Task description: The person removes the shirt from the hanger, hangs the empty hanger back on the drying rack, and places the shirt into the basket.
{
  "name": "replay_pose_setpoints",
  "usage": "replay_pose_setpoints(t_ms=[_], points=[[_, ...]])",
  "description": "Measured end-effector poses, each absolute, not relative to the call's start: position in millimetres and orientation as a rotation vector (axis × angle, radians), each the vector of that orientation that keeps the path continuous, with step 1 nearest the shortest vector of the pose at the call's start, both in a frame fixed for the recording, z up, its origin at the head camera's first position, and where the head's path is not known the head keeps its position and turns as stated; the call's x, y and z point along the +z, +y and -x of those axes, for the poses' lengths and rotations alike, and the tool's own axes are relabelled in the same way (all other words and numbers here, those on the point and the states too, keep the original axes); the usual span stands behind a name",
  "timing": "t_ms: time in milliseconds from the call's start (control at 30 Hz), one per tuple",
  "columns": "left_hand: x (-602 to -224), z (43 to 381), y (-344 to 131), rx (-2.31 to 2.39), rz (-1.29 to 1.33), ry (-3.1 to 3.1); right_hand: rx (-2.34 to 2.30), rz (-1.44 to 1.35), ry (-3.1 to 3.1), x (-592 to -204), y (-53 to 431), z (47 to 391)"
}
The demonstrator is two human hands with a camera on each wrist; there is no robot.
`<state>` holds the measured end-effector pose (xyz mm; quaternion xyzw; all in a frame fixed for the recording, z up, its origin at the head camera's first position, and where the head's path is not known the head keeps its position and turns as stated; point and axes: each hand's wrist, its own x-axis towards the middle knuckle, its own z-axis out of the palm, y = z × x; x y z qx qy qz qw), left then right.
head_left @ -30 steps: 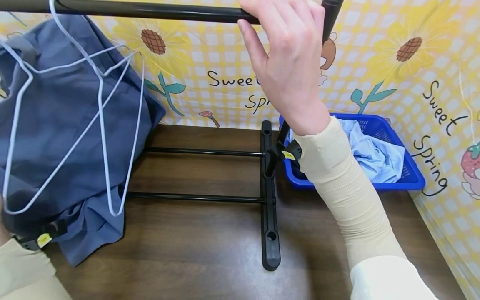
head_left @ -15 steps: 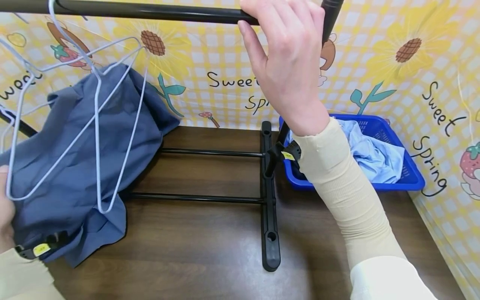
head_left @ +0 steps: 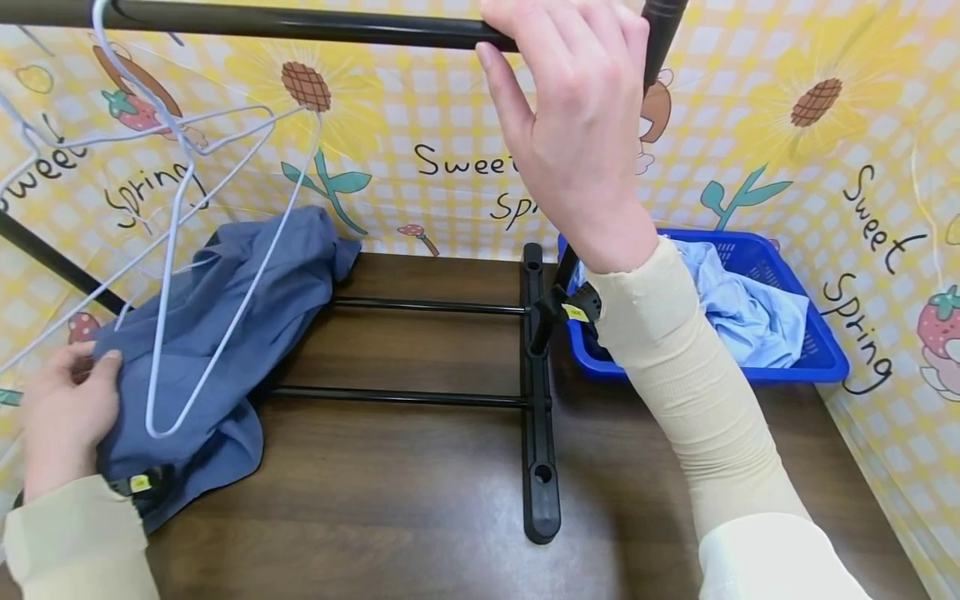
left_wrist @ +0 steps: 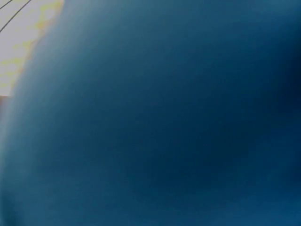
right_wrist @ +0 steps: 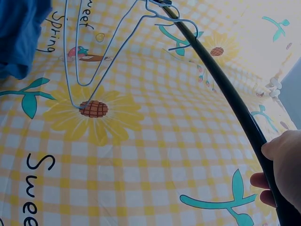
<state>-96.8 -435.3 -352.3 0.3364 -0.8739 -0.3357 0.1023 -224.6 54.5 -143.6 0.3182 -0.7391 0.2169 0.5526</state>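
In the head view, my left hand (head_left: pixel 71 408) holds the left edge of a blue-grey garment (head_left: pixel 225 317), thumb uppermost; some of its fingers are hidden. The garment bunches low at the left, behind a white wire hanger (head_left: pixel 168 242). Blurred blue cloth (left_wrist: pixel 155 113) fills most of the left wrist view. My right hand (head_left: pixel 581 100) grips the black rail (head_left: pixel 315 22) near its right end, and the right wrist view shows thumb and fingers round this rail (right_wrist: pixel 235 106). More than one wire hanger (right_wrist: pixel 89 61) hangs from it.
The rack's black foot (head_left: pixel 542 400) and two lower crossbars (head_left: pixel 405 398) stand on the brown wooden surface (head_left: pixel 390 475). Behind its right side sits a blue basket (head_left: pixel 821 362) with light blue cloth (head_left: pixel 757 312). A yellow checked sheet (head_left: pixel 442 100) covers the back and right side.
The garment has dropped and bunched, baring the backdrop behind the hangers. My left hand has come into view, moving right. The hangers have swung slightly; my right hand has stayed put.
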Motion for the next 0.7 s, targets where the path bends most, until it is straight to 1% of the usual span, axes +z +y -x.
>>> replay_pose_setpoints(t_ms=[67,167,267,567,700], points=[[-359,100,-433,-0.910,-0.894,-2.657,0.512,-0.754,-1.743,-145,54,224],[-367,104,-433,-0.909,-0.701,-2.727,0.507,-0.756,-1.737,-146,54,224],[-373,108,-432,-0.910,-0.561,-2.776,0.503,-0.757,-1.738,-147,54,223],[-380,129,-423,-0.932,-0.391,-2.825,0.512,-0.752,-1.745,-146,54,224],[-381,132,-409,-0.959,-0.373,-2.806,0.531,-0.764,-1.738,-146,54,224]])
